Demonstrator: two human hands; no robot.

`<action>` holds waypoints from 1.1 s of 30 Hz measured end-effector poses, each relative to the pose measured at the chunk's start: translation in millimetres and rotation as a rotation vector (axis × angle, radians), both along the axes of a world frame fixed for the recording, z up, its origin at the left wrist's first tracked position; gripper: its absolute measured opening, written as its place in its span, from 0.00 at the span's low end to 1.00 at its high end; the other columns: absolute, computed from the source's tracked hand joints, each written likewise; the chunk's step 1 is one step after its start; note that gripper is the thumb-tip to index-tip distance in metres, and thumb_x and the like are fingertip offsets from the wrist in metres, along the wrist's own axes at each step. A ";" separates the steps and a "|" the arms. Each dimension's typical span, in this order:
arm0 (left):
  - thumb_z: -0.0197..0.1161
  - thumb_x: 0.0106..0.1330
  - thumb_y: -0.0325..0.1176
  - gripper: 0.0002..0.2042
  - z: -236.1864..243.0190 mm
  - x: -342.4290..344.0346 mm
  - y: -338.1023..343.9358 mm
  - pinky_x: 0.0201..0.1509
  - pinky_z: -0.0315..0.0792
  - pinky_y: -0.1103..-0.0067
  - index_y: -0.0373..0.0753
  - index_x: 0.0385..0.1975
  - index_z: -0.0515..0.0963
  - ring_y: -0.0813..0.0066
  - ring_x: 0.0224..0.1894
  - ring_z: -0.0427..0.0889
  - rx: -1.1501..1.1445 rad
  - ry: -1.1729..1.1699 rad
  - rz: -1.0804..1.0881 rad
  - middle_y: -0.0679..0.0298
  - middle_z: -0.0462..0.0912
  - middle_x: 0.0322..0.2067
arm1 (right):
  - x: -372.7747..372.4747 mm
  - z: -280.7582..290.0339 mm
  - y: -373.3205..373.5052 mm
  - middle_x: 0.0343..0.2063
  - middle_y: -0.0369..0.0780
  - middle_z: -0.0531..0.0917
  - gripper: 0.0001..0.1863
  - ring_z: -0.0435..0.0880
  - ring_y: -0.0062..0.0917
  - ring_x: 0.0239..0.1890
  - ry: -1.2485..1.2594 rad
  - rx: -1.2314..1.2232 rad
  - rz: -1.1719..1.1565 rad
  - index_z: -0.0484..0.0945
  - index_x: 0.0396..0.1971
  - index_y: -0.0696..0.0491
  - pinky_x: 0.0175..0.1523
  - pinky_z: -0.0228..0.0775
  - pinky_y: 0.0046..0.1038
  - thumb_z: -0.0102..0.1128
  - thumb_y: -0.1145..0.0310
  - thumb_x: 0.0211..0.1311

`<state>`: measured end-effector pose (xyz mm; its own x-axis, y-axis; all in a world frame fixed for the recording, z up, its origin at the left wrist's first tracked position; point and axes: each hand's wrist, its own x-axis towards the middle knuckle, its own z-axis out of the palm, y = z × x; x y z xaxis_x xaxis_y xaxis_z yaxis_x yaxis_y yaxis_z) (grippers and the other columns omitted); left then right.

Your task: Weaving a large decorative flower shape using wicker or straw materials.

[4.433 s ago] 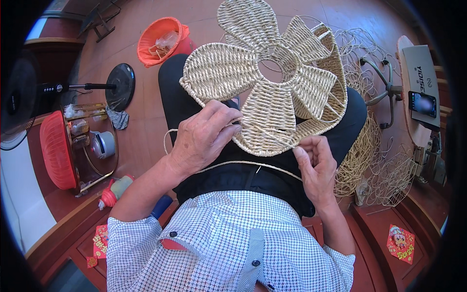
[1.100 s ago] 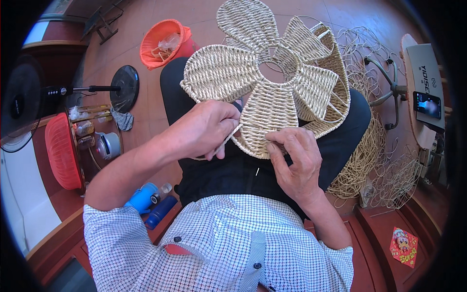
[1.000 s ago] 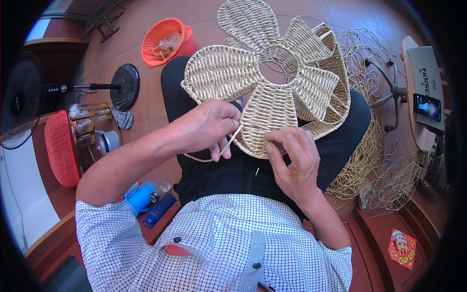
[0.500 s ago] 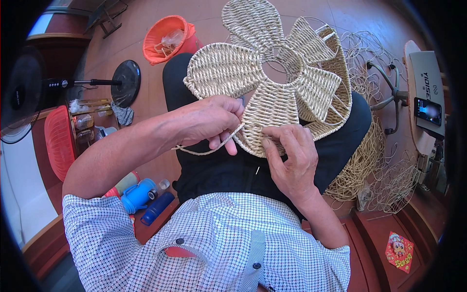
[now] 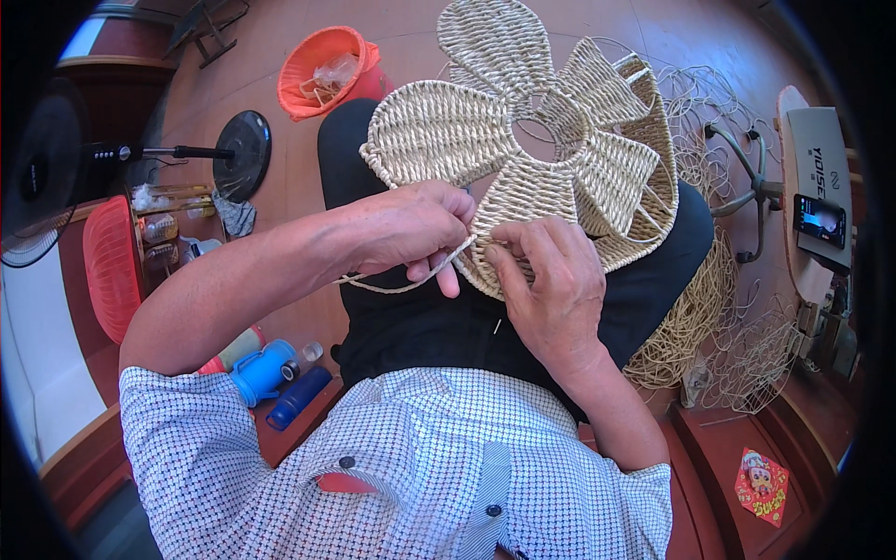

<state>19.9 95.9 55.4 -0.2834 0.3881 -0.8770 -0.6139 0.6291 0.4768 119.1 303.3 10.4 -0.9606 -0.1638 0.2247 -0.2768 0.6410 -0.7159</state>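
A flower-shaped woven straw piece (image 5: 439, 131) with broad petals and a round hole in its middle rests across my lap. Pale straw cord (image 5: 397, 289) runs from below my left forearm, over my fingers, to the left edge of the near petal (image 5: 527, 196). My left hand (image 5: 425, 229) is closed around this cord beside that edge; part of the grip is hidden. On the near petal, my right hand (image 5: 555, 285) pinches the weave between thumb and fingers near its lower end. Under the right-hand petals shows a woven rim with bare ribs (image 5: 658, 140).
Loose cord (image 5: 686, 327) lies heaped on the floor at the right, near a chair base (image 5: 751, 196). An orange-lined bin (image 5: 359, 79) stands beyond my left knee. A fan (image 5: 47, 173), a red basket (image 5: 110, 266) and a blue jug (image 5: 261, 373) are at the left.
The woven piece has shifted slightly to the right. My right hand has moved a little up the near petal and left, while the left hand keeps its place by the petal's edge.
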 end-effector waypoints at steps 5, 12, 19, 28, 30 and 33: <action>0.52 0.78 0.26 0.05 1.5 4.3 -0.2 0.22 0.70 0.85 0.35 0.40 0.75 0.77 0.27 0.90 0.057 0.018 0.042 0.64 0.80 0.28 | -5.1 0.4 -1.3 0.34 0.38 0.81 0.05 0.83 0.36 0.37 -0.006 0.007 0.021 0.85 0.38 0.49 0.44 0.71 0.39 0.74 0.71 0.67; 0.59 0.79 0.28 0.09 16.5 34.3 -9.9 0.46 0.83 0.61 0.33 0.51 0.81 0.53 0.42 0.91 -0.067 1.153 -0.536 0.52 0.87 0.41 | -8.0 2.4 4.7 0.36 0.41 0.82 0.05 0.83 0.39 0.38 -0.058 -0.077 0.018 0.83 0.39 0.52 0.47 0.73 0.41 0.72 0.72 0.70; 0.68 0.77 0.27 0.12 5.4 48.3 15.3 0.52 0.83 0.70 0.34 0.56 0.84 0.62 0.46 0.91 0.256 1.046 -0.119 0.54 0.88 0.44 | -6.7 20.2 30.5 0.34 0.32 0.80 0.05 0.75 0.15 0.31 -0.390 -0.453 -0.041 0.84 0.46 0.57 0.37 0.69 0.23 0.69 0.72 0.77; 0.71 0.75 0.25 0.07 13.6 48.3 16.1 0.41 0.78 0.79 0.34 0.49 0.88 0.78 0.37 0.85 0.135 1.023 0.057 0.63 0.88 0.38 | 1.3 20.5 62.2 0.35 0.29 0.82 0.06 0.74 0.09 0.31 -0.566 -0.706 -0.205 0.85 0.48 0.58 0.37 0.65 0.17 0.67 0.72 0.80; 0.72 0.74 0.25 0.07 8.6 50.4 11.8 0.41 0.78 0.77 0.34 0.48 0.88 0.75 0.37 0.86 0.120 1.120 0.001 0.62 0.87 0.37 | 3.7 19.6 64.5 0.35 0.34 0.84 0.06 0.78 0.16 0.30 -0.277 -0.268 -0.171 0.87 0.47 0.57 0.36 0.70 0.22 0.70 0.76 0.74; 0.73 0.72 0.24 0.07 3.1 55.2 9.6 0.41 0.79 0.75 0.35 0.46 0.88 0.70 0.36 0.86 0.106 1.259 -0.069 0.61 0.86 0.36 | 9.0 31.9 60.9 0.35 0.39 0.84 0.08 0.82 0.23 0.30 -0.236 -0.159 -0.115 0.89 0.46 0.55 0.36 0.74 0.28 0.72 0.79 0.70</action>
